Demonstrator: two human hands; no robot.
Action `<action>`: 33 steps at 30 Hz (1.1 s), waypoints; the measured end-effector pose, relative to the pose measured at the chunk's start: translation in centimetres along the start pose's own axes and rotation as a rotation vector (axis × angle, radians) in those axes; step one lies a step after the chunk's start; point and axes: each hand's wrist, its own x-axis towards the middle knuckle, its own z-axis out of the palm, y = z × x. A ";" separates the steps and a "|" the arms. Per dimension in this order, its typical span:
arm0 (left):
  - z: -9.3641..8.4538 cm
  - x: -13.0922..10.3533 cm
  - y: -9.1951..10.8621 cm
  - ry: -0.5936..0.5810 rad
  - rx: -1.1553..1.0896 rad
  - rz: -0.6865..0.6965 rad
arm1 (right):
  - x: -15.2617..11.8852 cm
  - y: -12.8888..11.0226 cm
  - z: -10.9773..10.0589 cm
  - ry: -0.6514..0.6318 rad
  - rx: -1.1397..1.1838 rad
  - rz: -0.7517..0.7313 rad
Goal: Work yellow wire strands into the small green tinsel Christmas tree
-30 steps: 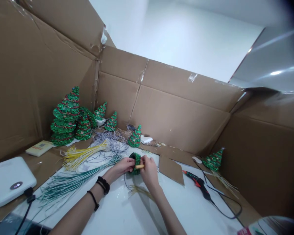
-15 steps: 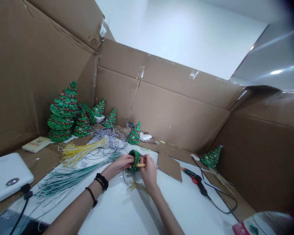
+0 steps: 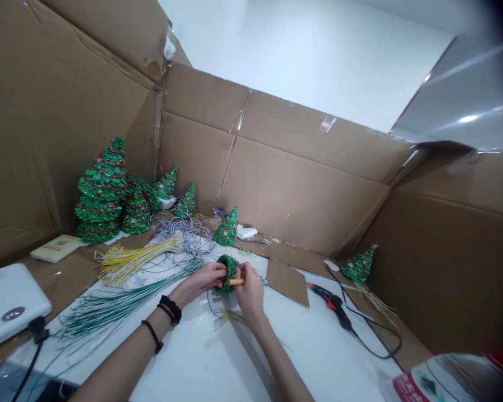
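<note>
A small green tinsel piece, ring-like with an open end, is held between both hands above the white tabletop. My left hand pinches its left side. My right hand is closed at its right side, with a short tan wooden handle sticking out of the fingers to the left. The far end of that tool is mostly hidden by the hand. A thin dark wire curves below the green piece, and yellowish strands lie under my right wrist.
Tinsel trees stand at the back left, beside tangled grey wire. Yellow strands and green strands lie left. A glue gun, cardboard piece, another tree and a bottle are right. Cardboard walls surround the table.
The whole view has shifted slightly, so things appear a little further left. Both hands keep hold of the green piece and the tool, with little visible movement.
</note>
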 end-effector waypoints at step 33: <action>-0.3 -1.7 3.6 -0.042 0.317 -0.111 | -2.2 1.9 -4.1 0.129 0.574 0.216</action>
